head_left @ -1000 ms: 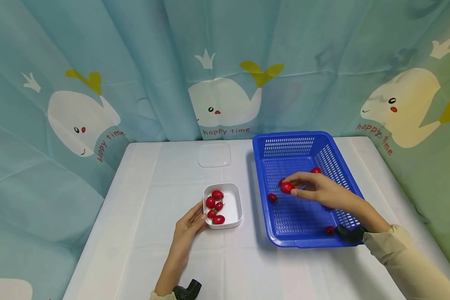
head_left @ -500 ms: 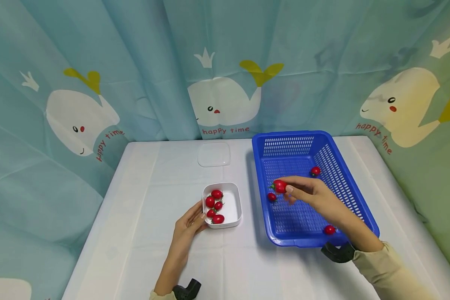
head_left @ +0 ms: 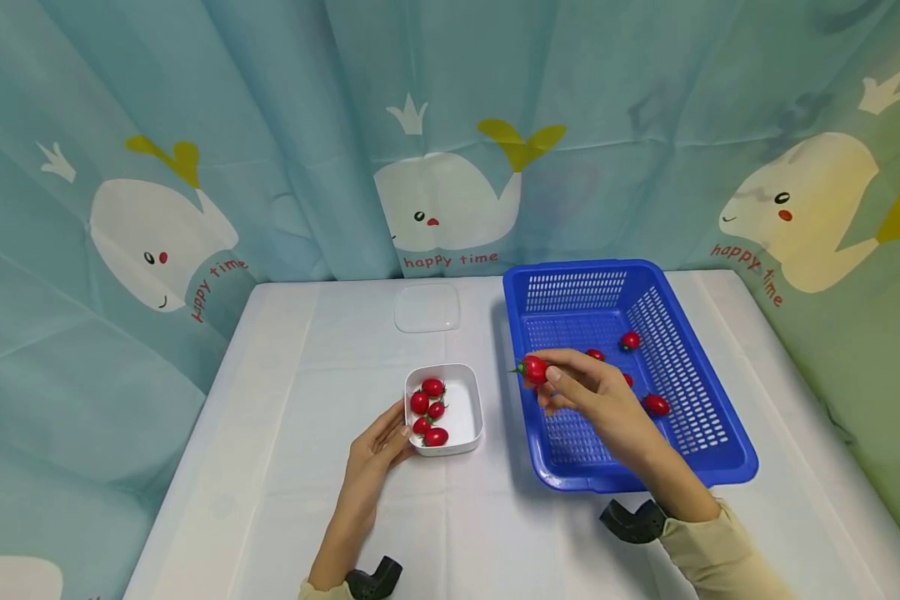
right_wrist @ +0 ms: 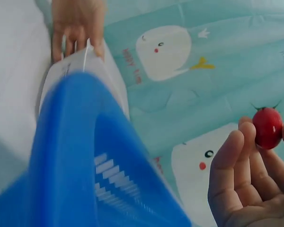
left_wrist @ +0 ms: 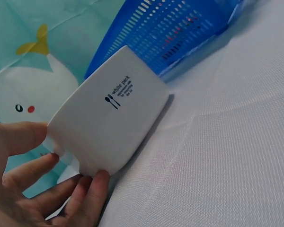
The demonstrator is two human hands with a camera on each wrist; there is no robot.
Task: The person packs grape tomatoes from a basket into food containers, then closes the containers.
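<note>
My right hand [head_left: 596,396] pinches a red cherry tomato [head_left: 534,370] with a green stem between thumb and fingers, held up over the left rim of the blue basket [head_left: 738,467]. The right wrist view shows the same tomato [right_wrist: 268,128] at the fingertips. My left hand [head_left: 378,446] holds a small white square container [head_left: 465,447] by its left side and near corner, the thumb near the rim. Several cherry tomatoes [head_left: 435,437] lie along the container's left half. In the left wrist view, printed lettering marks the container's wall [left_wrist: 99,118].
More cherry tomatoes [head_left: 656,405] lie in the basket, some partly hidden by the right hand. A clear lid [head_left: 427,308] lies on the white tablecloth [head_left: 330,333] behind the container. A curtain with printed whales [head_left: 450,200] hangs at the back and sides.
The right hand has moved left across the basket with the cherry tomato, from over its middle to its left rim. The left hand and container stay in place.
</note>
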